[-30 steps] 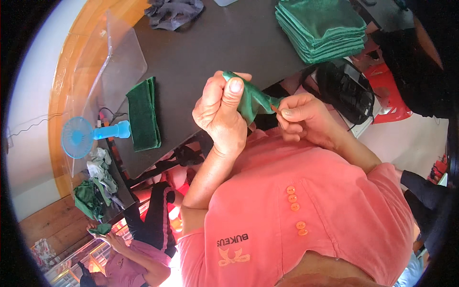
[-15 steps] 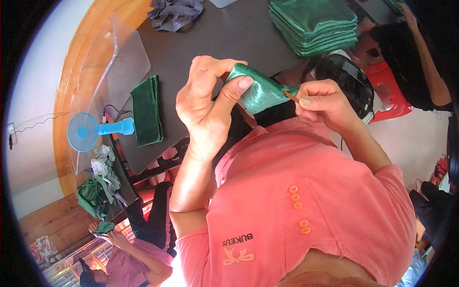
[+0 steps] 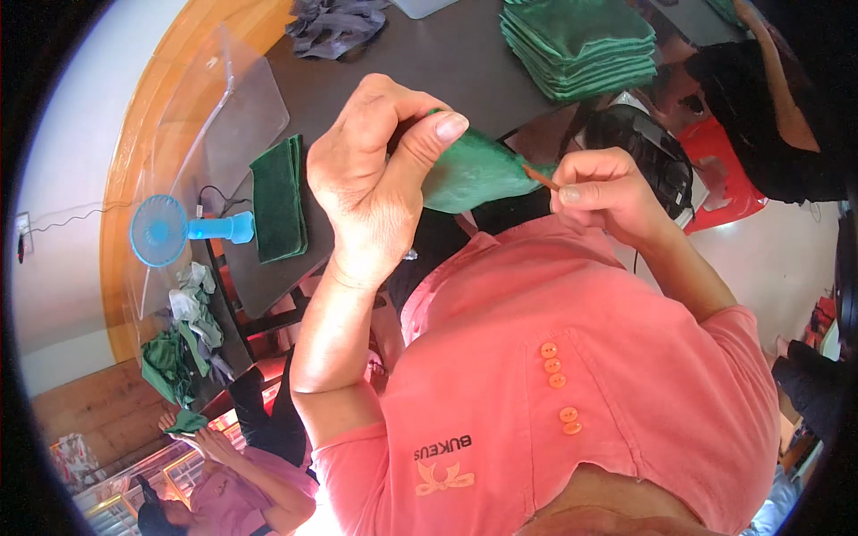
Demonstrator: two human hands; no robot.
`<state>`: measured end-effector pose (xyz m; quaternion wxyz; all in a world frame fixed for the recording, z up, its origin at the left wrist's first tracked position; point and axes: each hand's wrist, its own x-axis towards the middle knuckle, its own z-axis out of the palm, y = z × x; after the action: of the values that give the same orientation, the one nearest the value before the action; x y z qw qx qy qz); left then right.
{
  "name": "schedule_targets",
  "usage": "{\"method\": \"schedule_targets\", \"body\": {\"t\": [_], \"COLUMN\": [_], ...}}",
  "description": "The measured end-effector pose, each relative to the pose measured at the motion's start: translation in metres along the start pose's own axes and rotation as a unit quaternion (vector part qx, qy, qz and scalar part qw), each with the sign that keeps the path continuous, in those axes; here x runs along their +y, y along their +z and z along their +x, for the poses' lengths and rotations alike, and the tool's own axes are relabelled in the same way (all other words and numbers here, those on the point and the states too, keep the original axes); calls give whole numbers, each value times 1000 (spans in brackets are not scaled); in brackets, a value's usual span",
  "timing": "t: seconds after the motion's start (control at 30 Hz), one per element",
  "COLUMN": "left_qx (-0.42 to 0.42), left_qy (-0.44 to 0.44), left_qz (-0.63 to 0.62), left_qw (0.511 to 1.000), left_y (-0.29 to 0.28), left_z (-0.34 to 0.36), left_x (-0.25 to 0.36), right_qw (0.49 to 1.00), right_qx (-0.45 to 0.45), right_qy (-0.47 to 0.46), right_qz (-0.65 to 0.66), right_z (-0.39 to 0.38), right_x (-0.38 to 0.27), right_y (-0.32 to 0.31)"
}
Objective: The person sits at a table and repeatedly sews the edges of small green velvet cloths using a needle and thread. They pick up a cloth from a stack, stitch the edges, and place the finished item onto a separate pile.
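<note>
Dark tabletop (image 3: 429,67); left hand (image 3: 371,174) pinches glossy green cloth (image 3: 478,176); right hand (image 3: 601,195) pinches slender brown stick (image 3: 541,179).

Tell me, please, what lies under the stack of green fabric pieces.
The stack of rectangular green fabric pieces rests on a dark flat tabletop; anything directly beneath is covered and hidden.
</note>
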<state>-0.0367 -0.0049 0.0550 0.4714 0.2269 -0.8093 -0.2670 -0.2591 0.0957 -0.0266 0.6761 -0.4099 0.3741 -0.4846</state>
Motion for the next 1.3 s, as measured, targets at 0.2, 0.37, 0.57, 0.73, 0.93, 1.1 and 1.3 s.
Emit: {"method": "schedule_targets", "body": {"t": [0.2, 0.37, 0.57, 0.73, 0.93, 1.1, 1.3], "left_qx": [-46, -79, -127, 8, 20, -79, -66], "left_qy": [140, 248, 231, 116, 50, 136, 217], "left_qz": [160, 171, 178, 172, 389, 392, 191], "left_qw": [976, 950, 948, 978, 920, 907, 955], "left_y": [-12, 0, 19, -4, -21, 5, 49], "left_z": [-2, -37, -81, -80, -28, -12, -24], "left_x": [20, 10, -8, -11, -7, -23, -23], "right_qw": [989, 979, 991, 996, 991, 990, 928], "right_qx": [19, 9, 18, 3, 3, 20, 113], "right_qy": [144, 165, 88, 70, 40, 17, -263], "right_qz": [-13, 117, 97, 48, -131, -135, -240], "right_z": [6, 35, 71, 61, 56, 54, 64], "right_x": [-3, -6, 12, 7, 14, 16, 54], "right_y": [12, 41, 54, 54, 43, 41, 34]}}
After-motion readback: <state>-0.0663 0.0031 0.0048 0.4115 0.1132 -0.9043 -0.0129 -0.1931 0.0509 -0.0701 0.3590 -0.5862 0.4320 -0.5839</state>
